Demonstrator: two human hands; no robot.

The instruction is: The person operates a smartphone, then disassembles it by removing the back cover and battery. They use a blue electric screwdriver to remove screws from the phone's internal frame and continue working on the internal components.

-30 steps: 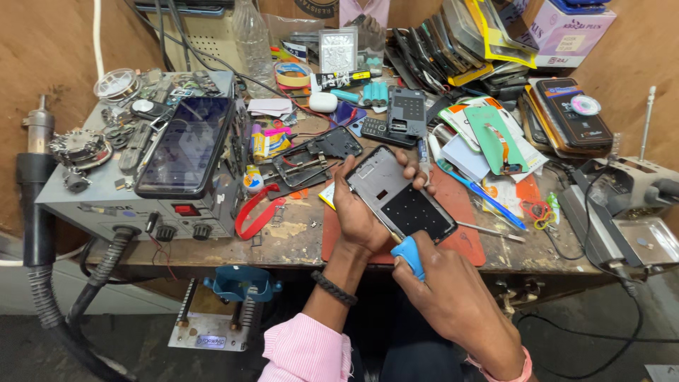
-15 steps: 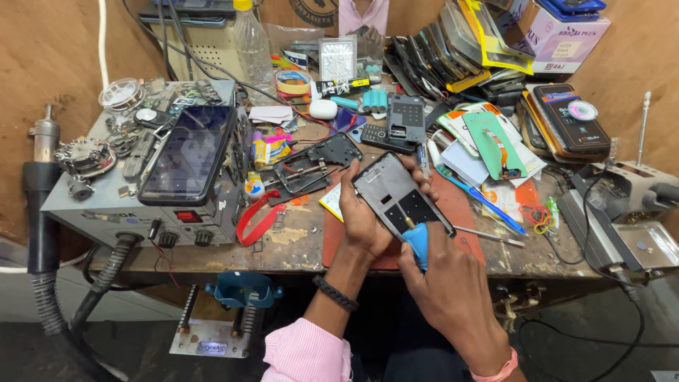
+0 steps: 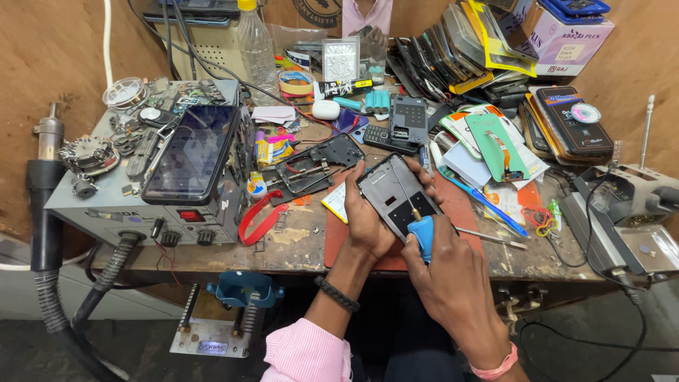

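Screwdriver at work on an opened phone, held above the near edge of the worktop.

The right hand [image 3: 453, 276] is closed around a blue-handled screwdriver [image 3: 422, 235], its thin shaft touching the phone frame [image 3: 399, 194]. The left hand [image 3: 371, 216] cups that frame from the left, fingers curled round its edges. A red mat [image 3: 467, 212] lies beneath. Far left, a dark tablet [image 3: 189, 152] rests on a grey box with knobs [image 3: 120, 212].
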